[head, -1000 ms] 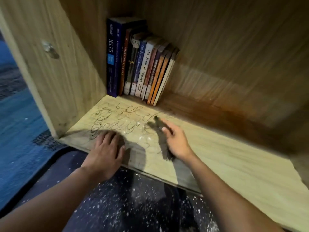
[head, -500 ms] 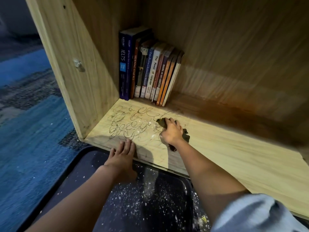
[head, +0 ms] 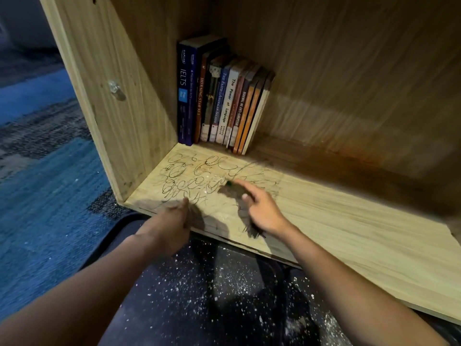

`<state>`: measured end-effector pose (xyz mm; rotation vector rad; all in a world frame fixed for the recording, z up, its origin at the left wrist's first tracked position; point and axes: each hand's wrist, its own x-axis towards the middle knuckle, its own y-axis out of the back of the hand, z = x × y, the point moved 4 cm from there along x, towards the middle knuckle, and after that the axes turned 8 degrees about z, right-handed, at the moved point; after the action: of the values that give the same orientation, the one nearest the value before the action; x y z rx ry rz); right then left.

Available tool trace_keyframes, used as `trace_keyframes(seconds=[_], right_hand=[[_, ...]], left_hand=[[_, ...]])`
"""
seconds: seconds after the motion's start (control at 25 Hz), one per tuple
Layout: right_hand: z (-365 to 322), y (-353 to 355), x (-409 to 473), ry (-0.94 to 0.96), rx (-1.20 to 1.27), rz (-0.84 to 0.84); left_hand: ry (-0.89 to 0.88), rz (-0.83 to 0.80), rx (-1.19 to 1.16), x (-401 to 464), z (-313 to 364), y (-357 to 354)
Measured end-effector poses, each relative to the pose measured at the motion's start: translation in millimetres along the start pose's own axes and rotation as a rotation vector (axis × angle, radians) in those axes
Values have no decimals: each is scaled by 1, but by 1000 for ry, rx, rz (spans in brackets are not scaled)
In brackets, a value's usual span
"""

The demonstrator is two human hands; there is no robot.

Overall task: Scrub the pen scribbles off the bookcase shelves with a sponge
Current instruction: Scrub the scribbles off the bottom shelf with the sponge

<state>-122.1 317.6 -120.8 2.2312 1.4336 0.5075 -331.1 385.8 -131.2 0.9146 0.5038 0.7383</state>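
Right grip (head: 259, 208) fingertips pressing dark sponge (head: 230, 190), beside scribbles (head: 189, 176)

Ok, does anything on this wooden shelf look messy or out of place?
Yes. Dark looping pen scribbles cover the left front of the light wooden shelf board, ahead of the row of upright books. White specks litter the dark floor mat below its front edge.

Books (head: 219, 101): upright in the back left corner of the shelf (head: 349, 233), against the side panel (head: 119, 96).
Scribbles (head: 189, 176): on the shelf, in front of the books.
Sponge (head: 232, 189): on the shelf at the scribbles' right edge, under the right hand (head: 262, 208).
Left hand (head: 172, 221): on the shelf's front edge, left of the right hand.
Carpet (head: 50, 183): left of the bookcase.
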Motion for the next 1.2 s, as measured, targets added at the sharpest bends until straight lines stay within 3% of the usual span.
trace_keyframes(seconds=[0.12, 0.24, 0.32, 0.52, 0.84, 0.92, 1.04, 1.12, 1.2], right_hand=[[20, 10, 22, -47, -341, 194], [23, -22, 19, 79, -613, 78], [9, -45, 3, 174, -606, -36], [-12, -63, -45, 387, -472, -219], [-14, -45, -97, 601, -366, -472], [-5, -9, -88, 525, -346, -260], [35, 45, -51, 102, -364, 159], [58, 48, -39, -64, -494, 257], [67, 42, -34, -53, -607, 300]], left_hand=[[23, 112, 193, 8, -15, 6], [65, 97, 246, 28, -25, -7], [101, 118, 240, 42, -24, -19], [1, 266, 225, 54, -5, -28], [44, 205, 322, 69, 11, -36], [83, 255, 254, 71, 5, -42], [87, 421, 242, 80, 0, -39], [75, 468, 217, 79, 2, -36], [104, 495, 194, 76, 5, -33]])
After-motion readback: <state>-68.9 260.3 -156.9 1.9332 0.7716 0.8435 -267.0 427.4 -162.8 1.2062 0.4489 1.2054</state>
